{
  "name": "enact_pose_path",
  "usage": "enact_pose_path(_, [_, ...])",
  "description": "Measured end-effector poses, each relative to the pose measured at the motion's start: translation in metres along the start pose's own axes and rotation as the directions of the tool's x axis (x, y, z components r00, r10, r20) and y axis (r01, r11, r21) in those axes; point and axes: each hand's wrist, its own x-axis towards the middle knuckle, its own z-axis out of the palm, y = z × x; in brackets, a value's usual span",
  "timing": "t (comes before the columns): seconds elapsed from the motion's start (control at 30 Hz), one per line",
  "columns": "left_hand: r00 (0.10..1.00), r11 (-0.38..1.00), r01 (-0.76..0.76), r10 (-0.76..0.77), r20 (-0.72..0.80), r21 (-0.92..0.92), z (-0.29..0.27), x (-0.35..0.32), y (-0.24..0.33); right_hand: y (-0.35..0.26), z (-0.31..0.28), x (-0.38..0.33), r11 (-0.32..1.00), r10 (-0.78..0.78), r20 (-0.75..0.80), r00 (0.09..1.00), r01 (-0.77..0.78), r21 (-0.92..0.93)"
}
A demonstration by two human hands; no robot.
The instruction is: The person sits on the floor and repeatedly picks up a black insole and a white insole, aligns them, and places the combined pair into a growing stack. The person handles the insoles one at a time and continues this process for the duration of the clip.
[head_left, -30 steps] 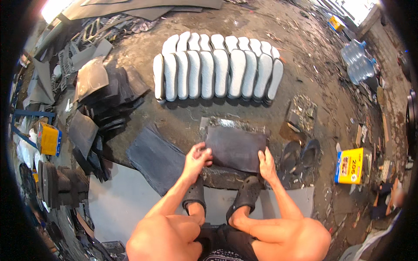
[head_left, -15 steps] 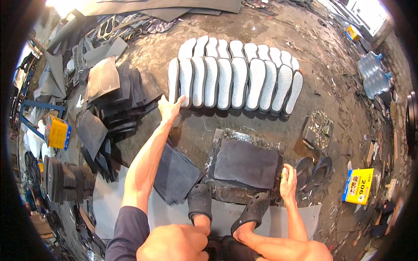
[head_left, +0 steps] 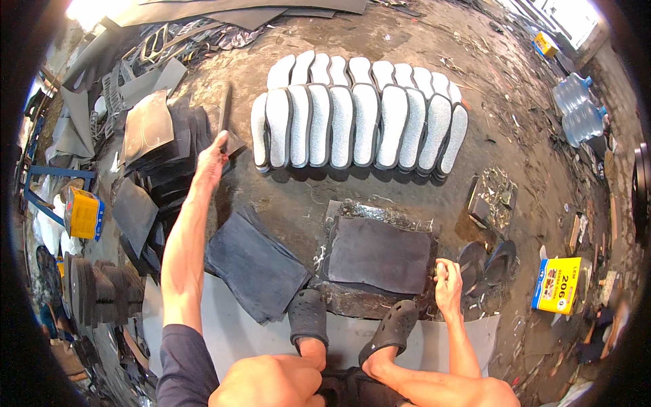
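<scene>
My left hand [head_left: 212, 161] is closed on a thin, dark flat piece [head_left: 225, 108], seen edge-on and standing up beside a stack of dark sheets [head_left: 180, 142]. Whether that piece is a sheet or a sole cannot be made out. Just right of it, two rows of pale-topped shoe soles [head_left: 339, 129] with dark edges lie side by side. My right hand [head_left: 447, 288] has its fingers closed by the right edge of a low work block [head_left: 359, 305]; what they hold is hidden. A dark rectangular sheet [head_left: 380, 254] lies flat on the block.
Between my left arm and the block lies a pile of dark sheets [head_left: 258, 264]. Dark sandals [head_left: 488, 264] and a yellow box [head_left: 561, 285] sit to the right. Stacked dark soles [head_left: 102, 292] and another yellow box [head_left: 83, 214] stand left, with water bottles [head_left: 580, 112] far right.
My left hand has moved left, away from the end of the sole rows, and now has a thin flat piece upright in it. My right hand has hardly moved.
</scene>
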Motion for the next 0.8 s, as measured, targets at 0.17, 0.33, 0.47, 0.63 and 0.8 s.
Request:
enact_pose_path(0.17, [0.962, 0.965, -0.263, 0.263, 0.065, -0.013, 0.074, -0.074, 0.001, -0.011, 0.000, 0.009, 0.995, 0.067, -0.035, 0.997, -0.064, 0.070])
enact_pose_path(0.33, [0.857, 0.908, -0.396, 0.312, 0.409, 0.138, 0.209, -0.268, -0.071, -0.064, 0.013, 0.005, 0.924, -0.112, 0.343, 0.933, -0.029, 0.381])
enact_pose_path(0.47, [0.784, 0.757, -0.509, 0.212, 0.583, 0.410, 0.223, -0.341, -0.102, -0.101, 0.021, 0.000, 0.480, -0.131, 0.180, 0.975, -0.096, 0.872])
enact_pose_path(0.63, [0.512, 0.846, -0.406, -0.102, 0.853, 0.345, 0.177, -0.344, -0.092, -0.085, -0.043, 0.006, 0.583, -0.065, 0.154, 0.986, -0.088, 0.808])
enact_pose_path(0.8, [0.638, 0.909, 0.137, -0.385, 0.668, 0.393, 0.156, -0.350, -0.101, -0.025, -0.046, -0.039, 0.797, 0.036, 0.321, 0.946, -0.221, 0.562])
